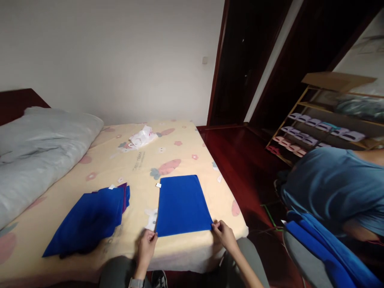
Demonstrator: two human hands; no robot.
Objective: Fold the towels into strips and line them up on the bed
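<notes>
A blue cloth (pixel 183 206) lies flat in a rough rectangle on the bed, a small white tag (pixel 158 185) sticking out at its far left. My left hand (pixel 147 245) pinches its near left corner between thumb and finger. At the near right corner, my right hand (pixel 224 234) grips the edge in the same way. To the left rests a looser pile of blue cloths (pixel 93 216), with a purple edge showing and a white tag on top. How many pieces are in that pile cannot be made out.
The bed (pixel 195 138) has a patterned yellow sheet, with a crumpled white plastic bag (pixel 144 137) and a grey quilt (pixel 45 148). At right, a person in a blue shirt (pixel 333 180) bends by a chair (pixel 303 252) draped with blue cloths. Behind stands a shoe rack (pixel 315 105).
</notes>
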